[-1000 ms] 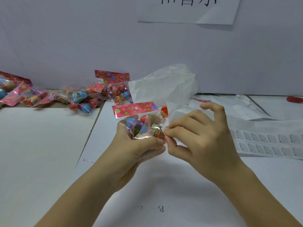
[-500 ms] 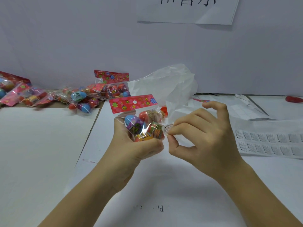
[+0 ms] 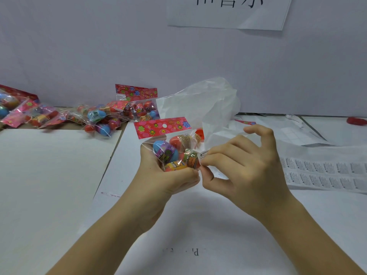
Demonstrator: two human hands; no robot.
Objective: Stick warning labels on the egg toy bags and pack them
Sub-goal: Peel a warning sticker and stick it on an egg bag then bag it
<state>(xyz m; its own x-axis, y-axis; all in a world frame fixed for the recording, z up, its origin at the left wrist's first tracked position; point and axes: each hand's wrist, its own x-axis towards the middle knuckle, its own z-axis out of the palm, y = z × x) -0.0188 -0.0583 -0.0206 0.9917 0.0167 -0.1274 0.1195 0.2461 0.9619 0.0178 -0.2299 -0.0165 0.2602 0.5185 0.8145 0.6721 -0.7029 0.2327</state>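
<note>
My left hand grips a clear egg toy bag with a red flowered header card, held upright above the table. My right hand pinches a small white warning label between thumb and forefinger, its edge touching the bag's right side. A sheet of warning labels lies on the table at the right. More egg toy bags are piled at the back left. A crumpled white plastic bag stands behind the held bag.
White paper sheets cover the table. A grey wall with a posted paper sign closes off the back. A red object lies at the far right edge.
The left hand has raised and tilted the bag so its header card stands higher. The right hand has drawn back slightly, and the label now shows at the bag's right side.
</note>
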